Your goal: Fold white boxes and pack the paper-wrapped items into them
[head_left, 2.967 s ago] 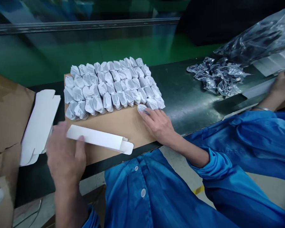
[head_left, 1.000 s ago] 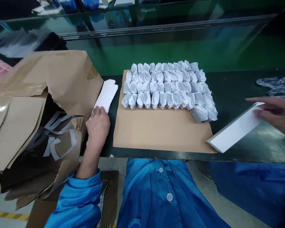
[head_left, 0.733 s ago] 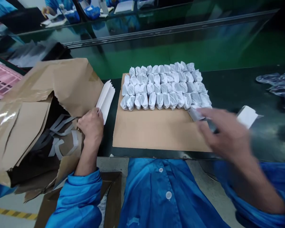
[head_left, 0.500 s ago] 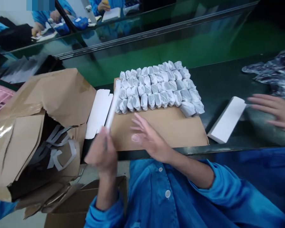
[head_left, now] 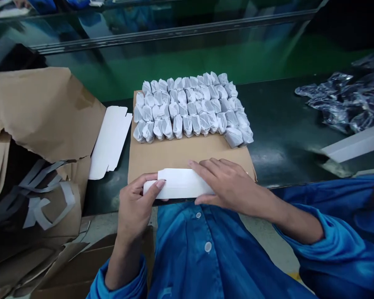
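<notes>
Two hands close on one white carton box (head_left: 177,183) at the front of the counter (head_left: 277,137), as I watch on my remote feed from the head camera. The box lies with its long axis running left to right across the wearer's body, roughly parallel to the counter's front edge, its narrower end pointing left. It sits at the near edge of a brown cardboard sheet (head_left: 174,151), just above the blue coat (head_left: 205,257). The left hand (head_left: 135,205) pinches the box's left part, with the left thumb (head_left: 152,187) on its face and the other fingers curled out of my sight behind it. The right hand (head_left: 230,185) clasps the right end, with the right fingers (head_left: 212,170) spread over the top and the thumb along the lower edge. Rows of white-wrapped items (head_left: 187,110) stand packed tightly on the sheet, just beyond the fingertips. A flat white carton blank (head_left: 109,141) lies left of the sheet, beside torn kraft paper (head_left: 40,112). At right, a second white box (head_left: 355,143) runs out of frame near clear plastic bags (head_left: 339,104) holding dark contents.
</notes>
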Tool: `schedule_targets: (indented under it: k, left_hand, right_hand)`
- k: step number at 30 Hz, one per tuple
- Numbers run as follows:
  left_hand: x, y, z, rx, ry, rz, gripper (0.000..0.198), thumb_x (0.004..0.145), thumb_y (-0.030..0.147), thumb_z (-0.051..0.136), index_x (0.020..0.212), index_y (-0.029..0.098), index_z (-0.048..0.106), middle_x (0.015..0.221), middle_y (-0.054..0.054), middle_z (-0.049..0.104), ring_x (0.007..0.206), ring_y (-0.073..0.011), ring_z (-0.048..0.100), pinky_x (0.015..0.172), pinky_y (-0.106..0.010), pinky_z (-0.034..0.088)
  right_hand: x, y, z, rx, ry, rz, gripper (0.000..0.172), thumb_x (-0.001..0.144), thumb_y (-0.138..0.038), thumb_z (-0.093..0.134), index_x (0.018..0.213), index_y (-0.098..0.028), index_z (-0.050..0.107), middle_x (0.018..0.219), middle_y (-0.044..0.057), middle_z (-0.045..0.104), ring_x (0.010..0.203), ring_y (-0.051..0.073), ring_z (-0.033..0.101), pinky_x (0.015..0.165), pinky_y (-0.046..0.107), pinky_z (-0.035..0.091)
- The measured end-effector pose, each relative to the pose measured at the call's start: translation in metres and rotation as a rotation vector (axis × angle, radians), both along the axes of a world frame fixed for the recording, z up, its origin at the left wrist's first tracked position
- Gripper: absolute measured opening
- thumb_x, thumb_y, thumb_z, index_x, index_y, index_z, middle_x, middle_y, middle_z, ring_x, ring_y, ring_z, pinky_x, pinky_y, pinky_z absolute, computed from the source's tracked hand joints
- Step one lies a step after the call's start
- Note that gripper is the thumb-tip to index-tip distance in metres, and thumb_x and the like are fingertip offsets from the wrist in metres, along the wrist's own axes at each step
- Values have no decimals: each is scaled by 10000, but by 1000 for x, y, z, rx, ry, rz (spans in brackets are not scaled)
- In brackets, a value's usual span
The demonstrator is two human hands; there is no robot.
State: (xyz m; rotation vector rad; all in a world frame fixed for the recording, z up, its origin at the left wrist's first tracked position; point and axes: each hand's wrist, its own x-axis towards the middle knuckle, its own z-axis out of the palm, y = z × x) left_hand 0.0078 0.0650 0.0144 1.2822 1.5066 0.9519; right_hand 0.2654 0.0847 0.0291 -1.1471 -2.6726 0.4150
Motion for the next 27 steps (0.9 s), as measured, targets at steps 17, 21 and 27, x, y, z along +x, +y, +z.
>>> schedule_targets:
  k: [17, 21, 27]
  left_hand:
    - [-2, 16, -7, 84, 38, -181, 121, 770, 138, 723, 855, 210, 770, 656, 27, 719, 469, -81, 597, 388, -147, 450]
    - [14, 1, -9, 560, -98, 159, 267, 924, 263, 626, 1181, 254, 697, 914, -1, 775, 734, -164, 740, 633, -302, 638]
    - [80, -15, -32, 591, -78, 111, 911, 843, 547, 692, 1575, 291, 213, 1538, -148, 443, 1291, -297, 578, 954, -414, 580]
  right_hand:
    - [13, -8, -9, 602, -33, 133, 300, 952, -151, 546, 1217, -22, 603, 1040, 152, 718, 900, 242, 646, 718, 358, 524]
    - [15, 6, -19, 605, 136, -248, 382, 931, -275, 619, 1223, -34, 571, 1046, 183, 704, 903, 271, 647, 700, 385, 544]
    - [-24, -12, -36, 540, 309, -259, 443, 942, -223, 567, 1339, -43, 491, 1160, 207, 668, 1055, 299, 634, 846, 429, 550]
